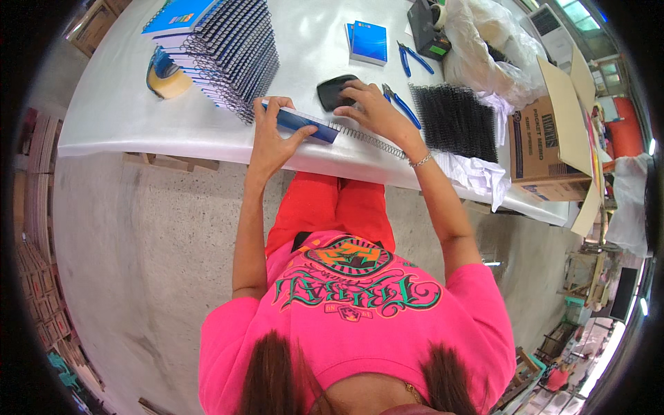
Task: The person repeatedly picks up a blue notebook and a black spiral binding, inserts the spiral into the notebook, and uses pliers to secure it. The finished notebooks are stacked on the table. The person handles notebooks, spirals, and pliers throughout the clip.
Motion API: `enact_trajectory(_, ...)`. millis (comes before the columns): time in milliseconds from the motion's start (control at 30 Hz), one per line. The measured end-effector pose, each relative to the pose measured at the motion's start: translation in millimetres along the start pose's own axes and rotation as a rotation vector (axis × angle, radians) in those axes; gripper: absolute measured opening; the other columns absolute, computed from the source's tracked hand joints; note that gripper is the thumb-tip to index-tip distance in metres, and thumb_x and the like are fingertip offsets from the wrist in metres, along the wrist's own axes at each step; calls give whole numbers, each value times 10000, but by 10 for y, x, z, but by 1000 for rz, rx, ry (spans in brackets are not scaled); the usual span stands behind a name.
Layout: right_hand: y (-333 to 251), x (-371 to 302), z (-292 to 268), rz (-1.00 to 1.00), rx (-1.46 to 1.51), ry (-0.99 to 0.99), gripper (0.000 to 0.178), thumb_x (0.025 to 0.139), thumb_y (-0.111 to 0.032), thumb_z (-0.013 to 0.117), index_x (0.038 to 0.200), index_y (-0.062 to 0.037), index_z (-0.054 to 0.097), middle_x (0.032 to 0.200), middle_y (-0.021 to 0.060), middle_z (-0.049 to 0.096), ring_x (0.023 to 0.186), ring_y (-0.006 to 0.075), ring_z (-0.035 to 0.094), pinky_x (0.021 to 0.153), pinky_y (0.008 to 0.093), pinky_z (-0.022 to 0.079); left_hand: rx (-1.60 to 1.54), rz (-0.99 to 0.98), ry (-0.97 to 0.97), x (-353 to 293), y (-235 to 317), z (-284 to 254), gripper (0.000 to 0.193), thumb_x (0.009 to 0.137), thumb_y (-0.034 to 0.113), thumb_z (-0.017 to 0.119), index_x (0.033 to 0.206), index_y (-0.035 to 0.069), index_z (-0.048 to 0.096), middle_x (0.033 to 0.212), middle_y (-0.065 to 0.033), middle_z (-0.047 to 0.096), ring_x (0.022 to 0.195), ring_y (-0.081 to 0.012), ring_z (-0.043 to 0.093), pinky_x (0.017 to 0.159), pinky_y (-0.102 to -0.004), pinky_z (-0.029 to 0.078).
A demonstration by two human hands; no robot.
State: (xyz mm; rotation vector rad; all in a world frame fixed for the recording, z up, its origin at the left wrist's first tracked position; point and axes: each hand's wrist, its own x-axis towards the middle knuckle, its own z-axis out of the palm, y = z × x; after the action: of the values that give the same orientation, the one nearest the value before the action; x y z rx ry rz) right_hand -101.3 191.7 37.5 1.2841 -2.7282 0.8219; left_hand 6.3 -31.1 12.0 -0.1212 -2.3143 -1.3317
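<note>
At the near edge of the white table (124, 131), the person's left hand (271, 135) pinches a small blue notepad (304, 124), thumb underneath and fingers curled over its top, holding it tilted just off the tabletop. A wire spiral (366, 140) runs along the pad's right end and stretches rightward along the table edge; the right hand (370, 107) rests on it with fingers loosely spread, the fingertips also touching a black oval object (333, 91) just beyond. Since the spiral lies so close to the table edge, it looks liable to slip off, or to skip holes if the pad twists in the pinch. Blue-handled pliers (401, 105) lie just right of the right hand, beside a black bundle of spare coils (454, 121). Farther left, a fanned row of bound notebooks (232, 55) leans near a roll of tape (164, 76); a nudge from the left elbow could topple it. Farther back lies a blue pad stack (368, 43).
</note>
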Motion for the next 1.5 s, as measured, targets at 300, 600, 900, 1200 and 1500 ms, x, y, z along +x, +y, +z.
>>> enact_trajectory(300, 121, -125, 4, 173, 322, 99, 398, 802, -347, 786, 870, -6, 591, 1204, 158, 563, 1112, 316, 526, 936, 367, 457, -80, -21, -31, -14, 22, -21, 539, 693, 241, 860, 1051, 62, 500, 1054, -105, 404, 1047, -275, 436, 937, -381, 382)
enact_trajectory(600, -107, -349, -350, 307, 584, -159, 277, 922, -268, 662, 840, -12, 596, 1047, 75, 655, 1016, 150, 562, 947, 319, 443, -79, -14, -71, -2, 2, 45, 562, 685, 261, 873, 1086, 90, 519, 1095, -111, 414, 1030, -281, 485, 896, -380, 428)
enact_trajectory(900, -165, -365, -270, 295, 722, -188, 299, 930, -310, 681, 951, -29, 580, 1177, 104, 642, 1016, 142, 564, 952, 343, 463, -97, 18, -71, 8, 31, 81, 560, 692, 263, 873, 1112, 108, 538, 1097, -103, 433, 1020, -276, 516, 880, -377, 458)
enact_trajectory(1200, -12, -503, -471, -12, 1145, -263, 324, 831, -306, 750, 924, -76, 542, 1232, 116, 615, 1062, 185, 562, 916, 322, 458, -167, 23, -133, -34, 32, 214, 715, 693, 266, 871, 1266, 111, 472, 1156, -99, 438, 1114, -266, 469, 966, -382, 404)
enact_trajectory(1500, -162, -420, -527, 359, 564, -119, 386, 819, -280, 786, 1112, -73, 643, 1125, 38, 618, 991, 171, 559, 886, 297, 454, -302, -51, -93, -51, 88, 302, 1026, 670, 218, 897, 1468, 106, 261, 1350, -173, 421, 1200, -327, 459, 1057, -418, 366)
